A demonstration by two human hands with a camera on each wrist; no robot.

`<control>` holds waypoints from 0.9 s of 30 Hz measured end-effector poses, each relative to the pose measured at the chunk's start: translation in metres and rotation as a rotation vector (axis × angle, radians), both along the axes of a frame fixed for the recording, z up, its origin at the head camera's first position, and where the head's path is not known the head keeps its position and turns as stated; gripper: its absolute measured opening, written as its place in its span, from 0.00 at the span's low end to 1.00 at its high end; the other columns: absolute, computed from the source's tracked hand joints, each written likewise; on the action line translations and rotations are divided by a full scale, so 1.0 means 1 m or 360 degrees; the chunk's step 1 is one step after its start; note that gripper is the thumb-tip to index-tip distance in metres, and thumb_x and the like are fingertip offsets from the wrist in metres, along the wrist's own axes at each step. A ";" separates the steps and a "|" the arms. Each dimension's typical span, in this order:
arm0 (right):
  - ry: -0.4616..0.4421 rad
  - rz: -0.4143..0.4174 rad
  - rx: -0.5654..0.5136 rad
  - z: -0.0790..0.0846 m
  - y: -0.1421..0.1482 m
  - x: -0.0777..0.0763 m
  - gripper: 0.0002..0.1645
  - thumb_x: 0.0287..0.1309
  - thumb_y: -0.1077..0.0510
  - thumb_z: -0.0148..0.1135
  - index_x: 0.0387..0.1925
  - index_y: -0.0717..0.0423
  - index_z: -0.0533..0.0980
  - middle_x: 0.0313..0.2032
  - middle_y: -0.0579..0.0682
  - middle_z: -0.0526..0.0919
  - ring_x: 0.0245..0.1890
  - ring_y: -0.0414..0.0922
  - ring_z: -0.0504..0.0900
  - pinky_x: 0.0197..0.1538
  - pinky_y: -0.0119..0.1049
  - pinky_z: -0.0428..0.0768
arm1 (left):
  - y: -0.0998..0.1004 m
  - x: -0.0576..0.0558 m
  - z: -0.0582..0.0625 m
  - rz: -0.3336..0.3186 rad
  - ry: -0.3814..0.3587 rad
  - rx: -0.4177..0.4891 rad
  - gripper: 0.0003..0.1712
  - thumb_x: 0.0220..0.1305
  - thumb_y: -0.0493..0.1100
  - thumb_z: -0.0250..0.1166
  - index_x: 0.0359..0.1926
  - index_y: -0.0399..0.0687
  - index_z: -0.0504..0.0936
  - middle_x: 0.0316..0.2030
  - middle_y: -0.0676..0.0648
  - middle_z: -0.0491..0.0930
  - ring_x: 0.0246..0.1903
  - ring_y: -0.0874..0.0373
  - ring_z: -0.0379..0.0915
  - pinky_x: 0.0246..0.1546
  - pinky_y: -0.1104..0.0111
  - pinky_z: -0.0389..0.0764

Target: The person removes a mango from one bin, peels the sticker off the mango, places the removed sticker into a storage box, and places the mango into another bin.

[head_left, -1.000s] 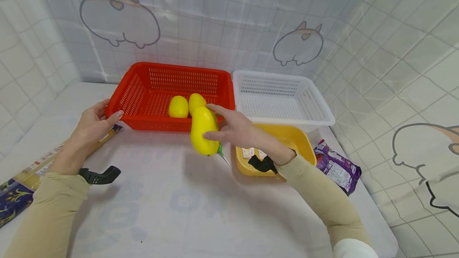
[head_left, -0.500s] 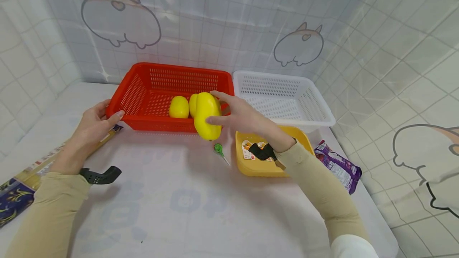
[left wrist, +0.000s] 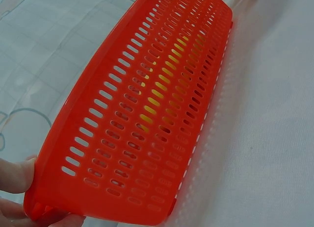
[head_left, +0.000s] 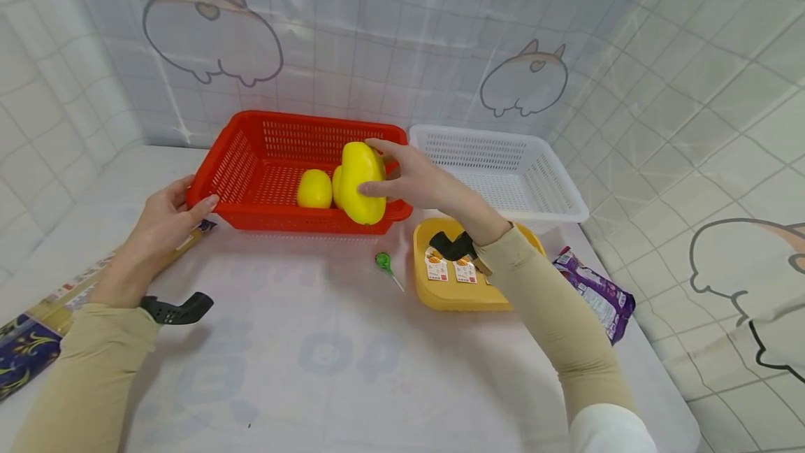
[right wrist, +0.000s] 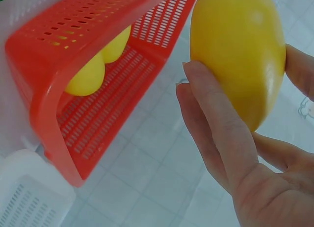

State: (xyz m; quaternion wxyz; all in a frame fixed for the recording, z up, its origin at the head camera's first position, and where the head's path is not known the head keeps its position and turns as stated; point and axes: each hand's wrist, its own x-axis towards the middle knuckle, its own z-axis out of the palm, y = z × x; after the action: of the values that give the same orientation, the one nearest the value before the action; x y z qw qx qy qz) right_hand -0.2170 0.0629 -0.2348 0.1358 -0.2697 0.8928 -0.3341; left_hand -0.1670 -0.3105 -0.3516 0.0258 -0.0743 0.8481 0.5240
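Observation:
My right hand (head_left: 415, 175) holds a yellow mango (head_left: 363, 184) over the front right part of a red slotted basket (head_left: 289, 221). In the right wrist view the fingers (right wrist: 223, 124) and thumb lie on either side of the smooth mango (right wrist: 238, 50), above the basket's rim. Two more yellow mangoes lie in the basket: one (head_left: 314, 189) in plain sight, the other (head_left: 337, 189) partly hidden behind the held one. With its thumb on the rim, my left hand (head_left: 160, 222) grips the basket's left end; in the left wrist view its fingertips show at the basket wall (left wrist: 122, 119).
A white slotted basket (head_left: 569, 184) adjoins the red one on the right. Before it stands a yellow container (head_left: 453, 296) with picture labels, partly under my right forearm. A green lollipop (head_left: 383, 261), a purple packet (head_left: 594, 296) and a long pasta-like packet (head_left: 38, 341) lie on the table.
My right hand has carried the mango away from me, from in front of the red basket to over its front rim. The left hand keeps its grip in the same place.

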 end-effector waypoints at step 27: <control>-0.0259 -0.0027 -0.0067 0.006 -0.016 -0.036 0.46 0.59 0.55 0.71 0.75 0.46 0.60 0.62 0.53 0.72 0.53 0.48 0.79 0.47 0.37 0.87 | -0.001 0.001 0.001 0.0022 -0.0002 0.0022 0.50 0.74 0.61 0.50 0.79 0.44 0.33 0.77 0.32 0.46 0.69 0.42 0.54 0.62 0.75 0.71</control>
State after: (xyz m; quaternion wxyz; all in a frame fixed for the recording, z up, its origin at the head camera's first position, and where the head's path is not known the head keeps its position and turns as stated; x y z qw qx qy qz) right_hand -0.2531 0.0464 -0.2285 0.1995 -0.2369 0.8739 -0.3747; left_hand -0.1658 -0.3111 -0.3511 0.0234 -0.0803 0.8439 0.5299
